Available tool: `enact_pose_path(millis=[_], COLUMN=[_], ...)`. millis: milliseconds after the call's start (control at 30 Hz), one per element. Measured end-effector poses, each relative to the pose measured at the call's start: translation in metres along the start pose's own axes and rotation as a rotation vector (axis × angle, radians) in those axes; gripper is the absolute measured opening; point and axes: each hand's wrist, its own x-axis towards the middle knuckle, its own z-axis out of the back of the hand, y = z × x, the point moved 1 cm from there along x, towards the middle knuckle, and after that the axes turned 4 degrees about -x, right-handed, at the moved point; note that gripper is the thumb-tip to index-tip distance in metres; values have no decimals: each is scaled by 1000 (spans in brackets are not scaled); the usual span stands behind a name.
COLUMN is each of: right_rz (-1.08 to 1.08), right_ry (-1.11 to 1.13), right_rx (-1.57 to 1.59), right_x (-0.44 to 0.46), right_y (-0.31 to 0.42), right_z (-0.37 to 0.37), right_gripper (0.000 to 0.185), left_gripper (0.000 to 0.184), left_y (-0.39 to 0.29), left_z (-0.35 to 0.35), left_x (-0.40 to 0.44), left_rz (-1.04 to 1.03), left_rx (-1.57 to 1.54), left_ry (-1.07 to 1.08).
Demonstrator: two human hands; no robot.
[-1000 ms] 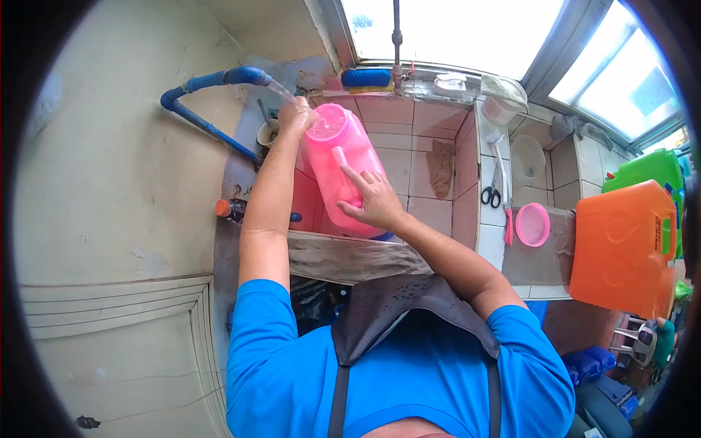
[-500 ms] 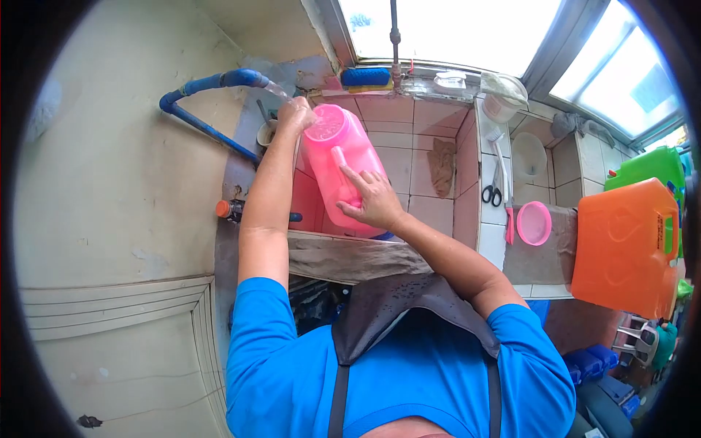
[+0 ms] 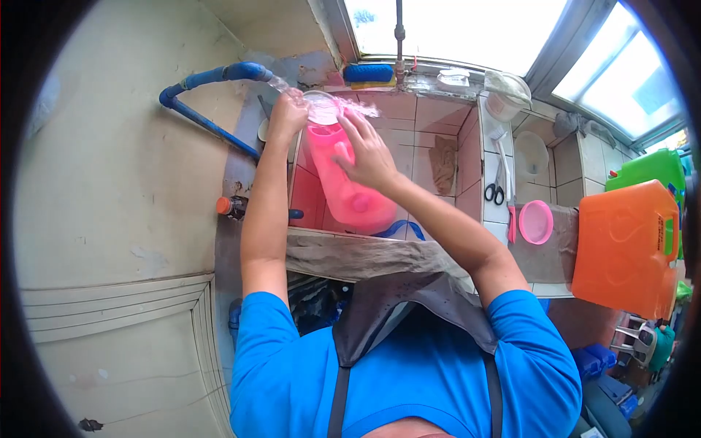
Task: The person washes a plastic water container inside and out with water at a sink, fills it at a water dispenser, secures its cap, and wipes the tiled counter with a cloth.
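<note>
Water runs from the blue pipe (image 3: 244, 71) past my left hand (image 3: 290, 113), whose fingers are closed near a clear round rim at the jug's mouth; what they hold is hard to make out. The pink jug (image 3: 343, 190) stands in the tiled basin, tilted, with its mouth toward the pipe. My right hand (image 3: 365, 150) has its fingers spread beside the upper part of the jug, the fingertips near the splash. Water sprays out to the right above the jug's mouth.
On the tiled ledge to the right are black-handled scissors (image 3: 494, 193), a pink-handled tool (image 3: 512, 223) and a pink lid (image 3: 536, 223). Beyond stand orange (image 3: 621, 248) and green containers. A brown cloth (image 3: 443, 165) lies in the basin, a grey cloth (image 3: 365, 257) over its front edge.
The jug has turned and its handle no longer faces my right hand the same way. My right hand has moved up toward the mouth. Water now splashes sideways over the top.
</note>
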Motion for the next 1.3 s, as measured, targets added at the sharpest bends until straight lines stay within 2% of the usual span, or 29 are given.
enact_pose_path(millis=[33,67,100,133,167,233,267,333,367,433,500,567,600,633,667,700,767,800,867,900,933,967,1033,1100,1133,1167,1200,1233,1300], right_rz=[82,78,102,127,125,-45,-49,119,112,-568,-632,-716,-586,-450,-458,-459,-614,-555,-700,-779,-757,-774,-1222,-1225,-1224,-1222,-1175,-1088,-972], right_ry=[-83,-85,78,240,236,603,604,304,307,320,349,358,235,131,72,17,-35,-100,-198,-273,-296,-370,-376,-296,-213,-212,-158,-99,-169], right_rx=[-70,-71,-101,-131,-131,19,19,309,303,755,742,724,552,381,268,161,-31,-174,-318,-381,-615,-547,-145,-142,-141,-131,-550,-960,-937], right_x=[17,32,44,55,72,103,112,126,128,129,117,91,79,66,50,32,-7,-30,-80,-110,-137,-178,-214,-256,-269,-264,-256,-243,-221], right_y=[-4,-13,-24,-29,-18,-3,-4,-3,4,6,-5,-27,-34,-39,-49,-59,-80,-94,-121,-139,-148,-178,-167,-177,-180,-168,-156,-143,-135], right_z=[-7,-21,-40,-54,-50,-47,-56,-68,-67,-61,-53,-24,-2,18,42,70,133,166,231,259,289,315,355,372,370,363,357,349,330], right_gripper=[70,70,57,44,44,22,22,16,16,17,19,22,22,22,25,28,37,44,44,42,37,39,41,41,42,42,43,45,43], left_gripper=[32,31,31,31,35,53,53,63,62,60,53,53,53,60,67,67,82,82,93,91,91,90,89,81,81,71,61,61,36], left_y=[-13,-38,-54,-59,-61,-40,-35,-25,-6,27,14,39,26,8,-4,-12,-29,-29,-20,-22,-23,-24,-18,-12,-21,-39,-53,-57,-38], left_z=[2,8,13,20,26,38,41,42,34,19,4,-12,-22,-21,-24,-36,-52,-60,-73,-72,-70,-67,-63,-57,-50,-40,-34,-38,-54], left_x=[-6,-20,-33,-42,-50,-54,-57,-71,-67,-64,-59,-46,-39,-34,-33,-38,-42,-40,-35,-33,-31,-26,-16,-7,-5,-5,-7,-9,-6], left_rz=[-3,190,382,378,411,548,550,622,531,453,358,457,458,367,258,251,-96,-103,-2,-1,-2,-33,-66,-288,-290,-312,-329,-321,56], left_rx=[0,-259,-516,-513,-568,-652,-652,-816,-900,-1021,-1153,-1197,-1225,-788,-350,-369,510,500,191,244,246,204,164,246,254,392,532,548,531], left_ry=[3,-87,-175,-172,-202,-195,-191,-353,-366,-297,-224,-112,-65,-81,-107,-90,-213,-206,-70,-58,-53,-17,17,-27,-30,26,83,80,359])
